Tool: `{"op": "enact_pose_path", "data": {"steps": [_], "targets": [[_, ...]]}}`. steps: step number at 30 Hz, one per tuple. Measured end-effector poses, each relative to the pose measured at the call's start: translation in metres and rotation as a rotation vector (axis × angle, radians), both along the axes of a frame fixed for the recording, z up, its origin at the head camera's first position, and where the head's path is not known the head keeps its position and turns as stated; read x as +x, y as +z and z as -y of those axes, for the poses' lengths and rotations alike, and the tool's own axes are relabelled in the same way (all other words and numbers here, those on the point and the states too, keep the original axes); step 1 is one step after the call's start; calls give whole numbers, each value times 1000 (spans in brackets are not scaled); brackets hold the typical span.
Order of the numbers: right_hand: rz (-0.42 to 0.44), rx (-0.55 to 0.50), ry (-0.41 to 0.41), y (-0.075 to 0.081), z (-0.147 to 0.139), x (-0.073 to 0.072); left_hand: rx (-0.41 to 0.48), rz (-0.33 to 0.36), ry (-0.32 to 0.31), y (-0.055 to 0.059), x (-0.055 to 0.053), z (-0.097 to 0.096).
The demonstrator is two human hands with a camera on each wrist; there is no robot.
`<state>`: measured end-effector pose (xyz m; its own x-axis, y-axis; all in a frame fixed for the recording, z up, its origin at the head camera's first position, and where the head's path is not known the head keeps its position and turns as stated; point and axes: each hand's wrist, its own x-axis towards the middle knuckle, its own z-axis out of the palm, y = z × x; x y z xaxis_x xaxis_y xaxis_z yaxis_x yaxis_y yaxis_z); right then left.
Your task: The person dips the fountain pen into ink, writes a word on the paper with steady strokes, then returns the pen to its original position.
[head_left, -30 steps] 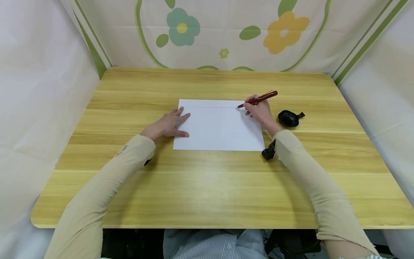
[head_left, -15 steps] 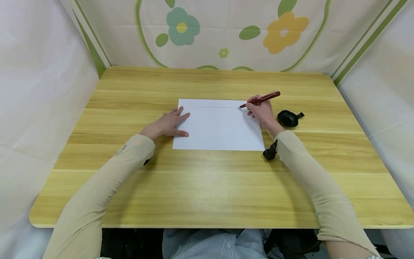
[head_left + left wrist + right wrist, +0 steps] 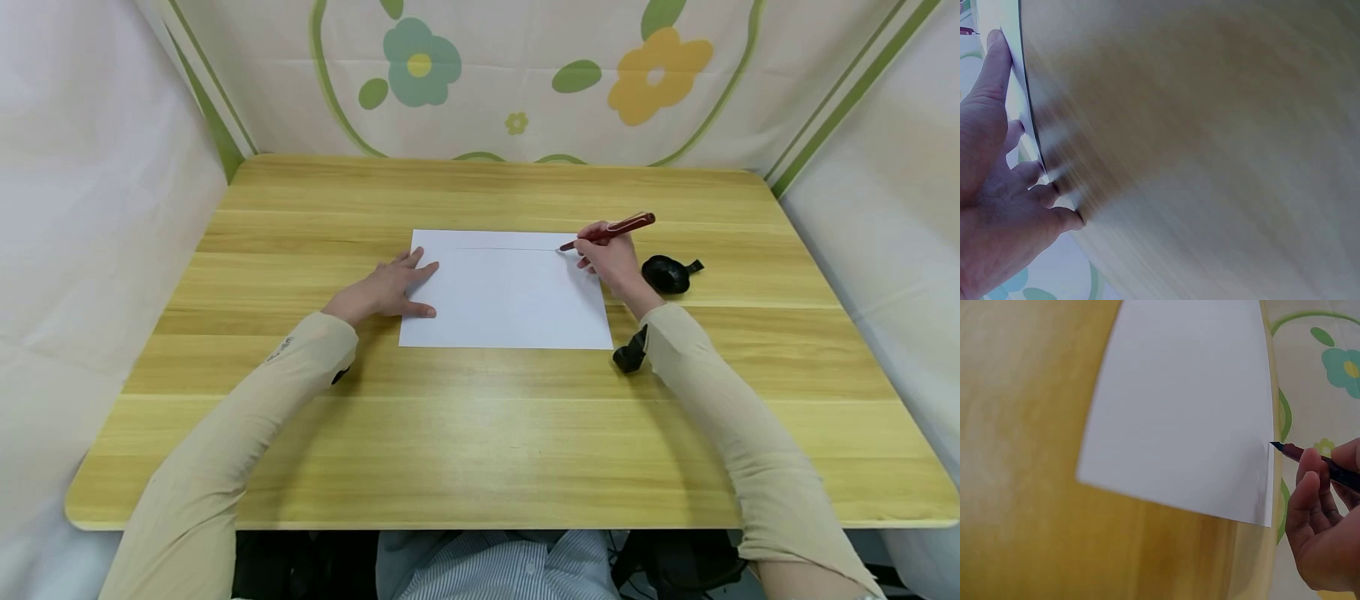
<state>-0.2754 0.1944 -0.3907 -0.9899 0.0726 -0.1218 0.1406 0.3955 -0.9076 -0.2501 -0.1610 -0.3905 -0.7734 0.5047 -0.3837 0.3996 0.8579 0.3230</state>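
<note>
A white sheet of paper (image 3: 502, 300) lies on the wooden table, with one thin line drawn along its far edge. My left hand (image 3: 386, 289) rests spread on the paper's left side, thumb and fingers apart. In the left wrist view, that hand (image 3: 1004, 187) has its fingertips along the sheet's edge. My right hand (image 3: 611, 258) grips a dark red fountain pen (image 3: 618, 227) near the sheet's far right corner, its nib at the right end of the line. The right wrist view shows the pen (image 3: 1294, 452) pinched between thumb and fingers, dark nib pointing at the paper.
A small round black object with a short tab (image 3: 667, 274) lies on the table (image 3: 480, 442) right of the right wrist. A black device (image 3: 630, 353) hangs under the right cuff. White curtains (image 3: 90, 208) enclose the table's sides, and a flower-patterned cloth (image 3: 517, 50) stands behind.
My right hand and the pen have moved slightly to the right along the paper's far edge, and the drawn line now reaches farther right. The left hand stays in place on the sheet.
</note>
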Motion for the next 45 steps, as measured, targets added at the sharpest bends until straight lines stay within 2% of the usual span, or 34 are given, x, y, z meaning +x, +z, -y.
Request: {"op": "enact_pose_path", "data": {"steps": [22,35,45], "targets": [[18,7,-29,3,-8,4,9,-8,-12,1,0,0],[13,0,-50,4,-14,4,14,-23,-19,5,3,-1],[16,-6,-59,6,-17,6,20,-11,-16,2,1,2]]}}
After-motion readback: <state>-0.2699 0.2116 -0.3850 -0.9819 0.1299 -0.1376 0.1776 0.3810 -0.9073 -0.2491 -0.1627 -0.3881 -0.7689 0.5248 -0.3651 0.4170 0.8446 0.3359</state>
